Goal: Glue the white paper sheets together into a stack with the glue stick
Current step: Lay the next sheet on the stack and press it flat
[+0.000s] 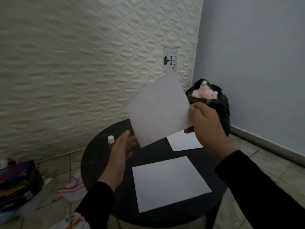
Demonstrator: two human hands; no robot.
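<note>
My right hand pinches the right edge of a white paper sheet and holds it tilted in the air above a round black table. My left hand hovers open just under the sheet's lower left corner, fingers spread. A glue stick with a white cap and red label stands upright on the table, just left of my left hand. One white sheet lies flat at the table's front. Another white sheet lies further back, partly hidden by the raised sheet and my right hand.
A quilted cream mattress leans against the wall behind the table. A black plastic bag with pink stuffing sits behind my right hand. A dark pencil case and loose papers lie on the tiled floor at the left.
</note>
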